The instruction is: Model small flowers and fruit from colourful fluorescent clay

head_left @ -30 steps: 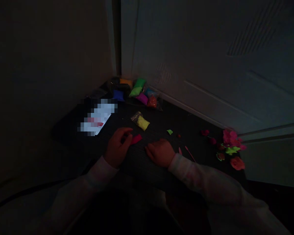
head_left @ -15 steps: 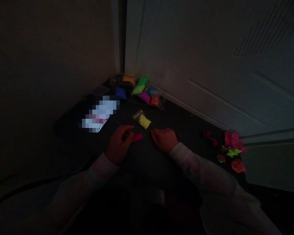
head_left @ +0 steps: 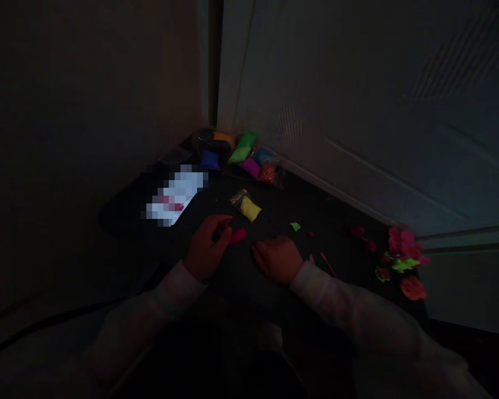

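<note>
Over the dark tabletop, my left hand (head_left: 208,246) is curved into a C, with a gap between thumb and fingers. A bright pink strip (head_left: 238,236), perhaps clay, lies right beside the thumb; its near end is partly covered. My right hand (head_left: 278,258) rests to the right of the strip with its fingers curled in. Whatever is under or inside those fingers is hidden. Just beyond both hands lies a small clear bag of yellow clay (head_left: 250,210). A green scrap (head_left: 295,226) and a tiny reddish piece (head_left: 310,234) sit past my right hand.
Bags of coloured clay (head_left: 241,155) are heaped in the back corner. A lit screen (head_left: 177,194), blurred out, lies at the left. Pink flowers (head_left: 403,244) and a coral flower (head_left: 413,288) are at the right edge. A thin pink stick (head_left: 328,265) lies near my right sleeve.
My right hand has drawn back toward me, and the green scrap and pink stick now show. My left hand and the pink strip look unmoved; the whole view has shifted slightly.
</note>
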The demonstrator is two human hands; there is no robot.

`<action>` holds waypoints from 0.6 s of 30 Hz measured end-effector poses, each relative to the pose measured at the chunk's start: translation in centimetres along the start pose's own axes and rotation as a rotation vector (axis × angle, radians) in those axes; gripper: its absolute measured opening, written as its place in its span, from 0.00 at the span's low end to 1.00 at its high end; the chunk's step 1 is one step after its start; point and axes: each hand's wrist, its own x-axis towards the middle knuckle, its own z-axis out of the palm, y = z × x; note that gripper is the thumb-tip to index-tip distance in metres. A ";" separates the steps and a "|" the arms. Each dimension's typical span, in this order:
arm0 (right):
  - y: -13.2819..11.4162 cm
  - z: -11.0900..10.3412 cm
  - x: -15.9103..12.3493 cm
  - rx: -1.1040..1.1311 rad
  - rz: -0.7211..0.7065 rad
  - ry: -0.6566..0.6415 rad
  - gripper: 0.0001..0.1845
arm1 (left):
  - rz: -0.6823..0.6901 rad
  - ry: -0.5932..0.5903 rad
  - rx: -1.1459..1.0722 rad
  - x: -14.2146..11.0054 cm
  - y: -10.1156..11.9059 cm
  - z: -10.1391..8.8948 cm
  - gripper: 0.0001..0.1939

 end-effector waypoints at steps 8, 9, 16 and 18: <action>0.0 0.0 0.1 -0.008 0.047 0.008 0.21 | -0.001 -0.002 0.006 0.0 -0.2 0.1 0.11; -0.2 0.0 -0.1 0.000 0.016 0.001 0.20 | -0.001 -0.006 0.005 0.0 -0.2 0.1 0.11; 0.0 -0.1 0.2 -0.008 0.080 0.019 0.22 | 0.006 0.001 0.003 0.0 -0.1 0.0 0.12; -0.1 -0.1 0.1 0.007 0.043 0.000 0.21 | 0.001 0.000 0.003 0.0 -0.1 0.0 0.12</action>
